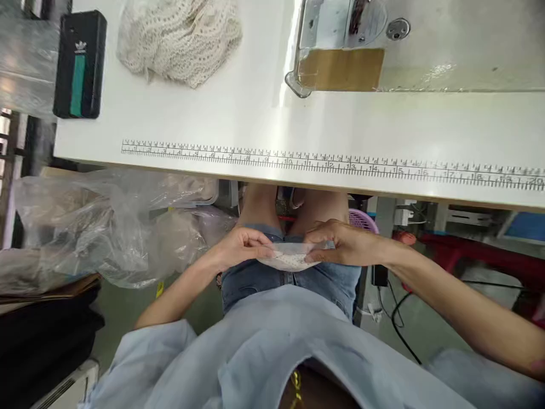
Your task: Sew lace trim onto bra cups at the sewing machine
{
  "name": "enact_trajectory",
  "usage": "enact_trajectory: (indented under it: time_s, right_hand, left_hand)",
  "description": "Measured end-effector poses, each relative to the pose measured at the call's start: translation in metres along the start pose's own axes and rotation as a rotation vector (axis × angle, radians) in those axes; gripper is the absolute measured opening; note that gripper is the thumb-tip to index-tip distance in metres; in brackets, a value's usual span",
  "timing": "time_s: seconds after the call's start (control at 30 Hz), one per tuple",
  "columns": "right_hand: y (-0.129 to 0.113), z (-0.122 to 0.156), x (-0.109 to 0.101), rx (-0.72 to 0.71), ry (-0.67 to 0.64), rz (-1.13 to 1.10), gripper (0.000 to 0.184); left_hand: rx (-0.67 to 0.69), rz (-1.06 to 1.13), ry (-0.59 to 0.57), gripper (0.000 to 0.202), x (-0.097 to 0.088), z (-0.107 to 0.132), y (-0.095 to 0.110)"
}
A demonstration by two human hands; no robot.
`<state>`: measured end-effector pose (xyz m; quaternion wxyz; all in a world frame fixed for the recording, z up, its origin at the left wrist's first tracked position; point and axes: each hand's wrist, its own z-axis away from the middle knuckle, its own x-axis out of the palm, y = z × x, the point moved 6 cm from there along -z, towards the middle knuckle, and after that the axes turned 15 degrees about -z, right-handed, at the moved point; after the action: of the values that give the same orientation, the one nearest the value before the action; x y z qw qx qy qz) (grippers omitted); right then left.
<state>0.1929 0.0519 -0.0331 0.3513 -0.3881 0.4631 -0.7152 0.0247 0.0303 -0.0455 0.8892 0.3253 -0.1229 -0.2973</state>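
Both hands are in my lap, below the edge of the white table (238,108). My left hand (238,250) and my right hand (344,244) each pinch one end of a small pale piece of lace fabric (289,258), holding it stretched between them above my denim shorts. The fingers of both hands are closed on its edges. A heap of cream lace trim (179,37) lies on the table at the far left, well away from my hands.
A sewing machine base (340,51) stands at the table's back right. A printed ruler (332,165) runs along the table's front edge. A black phone (80,65) lies at the far left. Clear plastic bags (106,227) with fabric sit left of my knees; cables run right.
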Motion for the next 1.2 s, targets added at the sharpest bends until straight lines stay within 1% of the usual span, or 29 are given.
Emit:
enact_trajectory:
  time_s: [0.13, 0.33, 0.53, 0.67, 0.77, 0.87, 0.93, 0.97, 1.0, 1.03, 1.07, 1.13, 1.17, 1.2]
  right_hand:
    - [0.000, 0.005, 0.001, 0.027, -0.016, -0.055, 0.026]
    - [0.004, 0.006, -0.001, 0.042, 0.009, -0.011, 0.030]
    - [0.005, 0.006, 0.000, 0.060, 0.012, -0.009, 0.034]
    - [0.008, 0.005, -0.002, 0.074, 0.006, -0.008, 0.034]
    - [0.014, 0.008, -0.001, 0.088, -0.010, 0.005, 0.030]
    - [0.026, 0.012, -0.002, 0.131, 0.021, 0.045, 0.027]
    - [0.031, 0.012, -0.002, 0.150, 0.051, 0.083, 0.027]
    - [0.031, 0.010, 0.000, 0.153, 0.042, 0.092, 0.024]
    - [0.030, 0.009, -0.001, 0.147, 0.092, 0.107, 0.022]
    - [0.027, 0.006, -0.001, 0.129, 0.129, 0.120, 0.019]
    - [0.022, 0.004, 0.001, 0.102, 0.159, 0.133, 0.016]
    - [0.012, -0.001, 0.005, 0.048, 0.193, 0.153, 0.011]
    - [0.009, -0.003, 0.007, 0.027, 0.191, 0.160, 0.010]
    - [0.007, -0.004, 0.010, 0.019, 0.184, 0.165, 0.012]
  left_hand:
    - [-0.001, -0.019, -0.024, 0.021, 0.001, 0.002, 0.000]
    - [0.089, -0.071, -0.101, 0.033, 0.007, -0.002, 0.002]
    - [0.118, -0.149, -0.099, 0.031, 0.010, -0.003, 0.007]
    - [0.127, -0.166, -0.112, 0.030, 0.010, -0.004, 0.004]
    - [0.156, -0.219, -0.133, 0.032, 0.011, -0.006, 0.001]
    - [0.177, -0.228, -0.219, 0.038, 0.018, -0.004, 0.000]
    - [0.161, -0.202, -0.193, 0.044, 0.017, -0.002, -0.001]
    - [0.156, -0.190, -0.172, 0.034, 0.016, -0.002, -0.001]
    - [0.161, -0.181, -0.167, 0.036, 0.016, -0.003, 0.000]
    - [0.152, -0.169, -0.147, 0.031, 0.015, -0.004, -0.001]
    - [0.157, -0.163, -0.152, 0.029, 0.016, -0.005, -0.002]
    - [0.171, -0.127, -0.195, 0.028, 0.020, -0.009, -0.004]
    - [0.181, -0.091, -0.235, 0.023, 0.023, -0.010, -0.006]
    - [0.188, -0.048, -0.269, 0.024, 0.026, -0.012, -0.007]
